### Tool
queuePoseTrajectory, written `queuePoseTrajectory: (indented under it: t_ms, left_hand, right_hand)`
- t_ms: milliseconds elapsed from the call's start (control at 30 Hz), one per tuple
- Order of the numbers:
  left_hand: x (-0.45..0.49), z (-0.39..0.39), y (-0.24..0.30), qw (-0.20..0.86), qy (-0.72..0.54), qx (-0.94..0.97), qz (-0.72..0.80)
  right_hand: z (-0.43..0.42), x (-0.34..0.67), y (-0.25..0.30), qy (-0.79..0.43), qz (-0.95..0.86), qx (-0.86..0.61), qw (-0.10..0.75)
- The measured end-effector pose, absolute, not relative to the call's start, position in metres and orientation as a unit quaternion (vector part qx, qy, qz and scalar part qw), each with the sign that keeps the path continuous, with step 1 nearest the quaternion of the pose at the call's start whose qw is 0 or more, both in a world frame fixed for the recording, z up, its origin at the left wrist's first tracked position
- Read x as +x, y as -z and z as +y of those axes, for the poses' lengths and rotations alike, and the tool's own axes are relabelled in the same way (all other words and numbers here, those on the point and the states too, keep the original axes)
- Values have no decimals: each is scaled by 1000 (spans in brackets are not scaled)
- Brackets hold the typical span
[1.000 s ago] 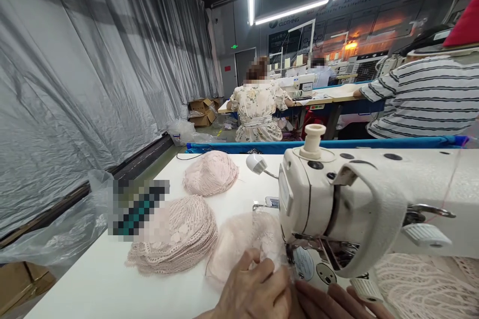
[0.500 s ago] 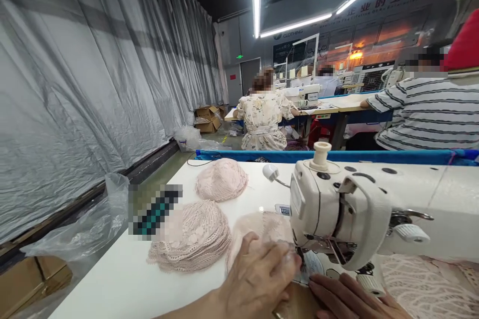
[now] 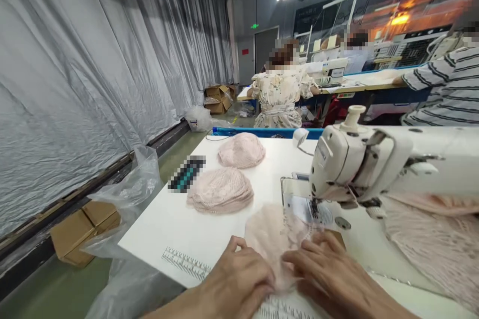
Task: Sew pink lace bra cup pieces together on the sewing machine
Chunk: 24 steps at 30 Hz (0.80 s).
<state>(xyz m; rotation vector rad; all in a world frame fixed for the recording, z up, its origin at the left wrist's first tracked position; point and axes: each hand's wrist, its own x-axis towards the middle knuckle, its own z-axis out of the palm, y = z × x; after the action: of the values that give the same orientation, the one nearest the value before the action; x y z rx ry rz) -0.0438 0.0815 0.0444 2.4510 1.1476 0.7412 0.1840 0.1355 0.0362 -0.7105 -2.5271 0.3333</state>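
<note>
Both my hands rest on a pale pink lace piece [image 3: 275,232] lying on the white table in front of the sewing machine [image 3: 359,159]. My left hand [image 3: 239,281] has its fingers curled down on the piece's near edge. My right hand [image 3: 325,271] lies beside it with fingers pressed on the same fabric. The lace reaches up to the machine's needle plate [image 3: 309,208]. Two stacks of pink lace pieces, a nearer stack [image 3: 220,192] and a farther stack [image 3: 242,150], sit further back on the table.
More pink lace fabric [image 3: 434,239] is heaped under the machine arm at right. A printed ruler [image 3: 185,264] marks the table's near edge. Plastic bags [image 3: 127,194] and cardboard boxes [image 3: 86,227] lie on the floor at left. Other people sit at sewing tables behind.
The view has tipped down and pulled back. Both hands have drawn back from the presser foot toward the table's near edge, with the lace piece under them.
</note>
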Motion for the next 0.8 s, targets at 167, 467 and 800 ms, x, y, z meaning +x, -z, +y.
queuePoseTrajectory:
  t_ms: [167,467,800]
  left_hand:
    - [-49,37,-58,445,-265,728,449]
    - [-28,-4,-39,788,-268,384,400]
    - [-19,-37,-25,782,-194,372,461]
  right_hand:
    - [104,188,-71,-429,-818,-381,50]
    - [52,212,-90,-686,-645,-331,-57]
    - [-10,216,-34,-713,-632,-304,3]
